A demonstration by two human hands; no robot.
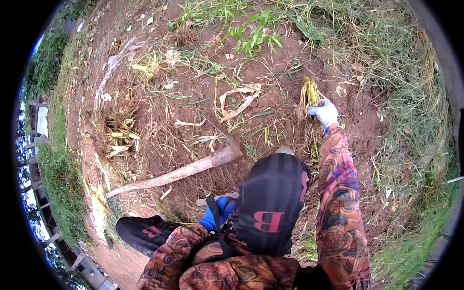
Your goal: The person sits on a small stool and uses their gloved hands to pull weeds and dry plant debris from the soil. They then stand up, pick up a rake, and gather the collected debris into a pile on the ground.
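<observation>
My right hand [325, 113], in a white glove with a blue cuff, grips the lower side of a cut stalk stump [309, 92]. The stump is yellow-green with dry husk and roots at its base, close to the soil. My left hand [218, 213], in a blue glove, is low beside my bent knee, its fingers curled. A pale bar [214, 199] lies right against it and runs behind the knee; whether the hand holds the bar is hidden. A black strap [214, 210] crosses in front of this hand.
A hoe with a wooden handle [170, 177] and metal head [226, 154] lies on the soil left of my knee. More cut stumps [123, 136] with roots are at the left. Cut grass [402, 83] covers the right side; leafy weeds [253, 32] grow ahead.
</observation>
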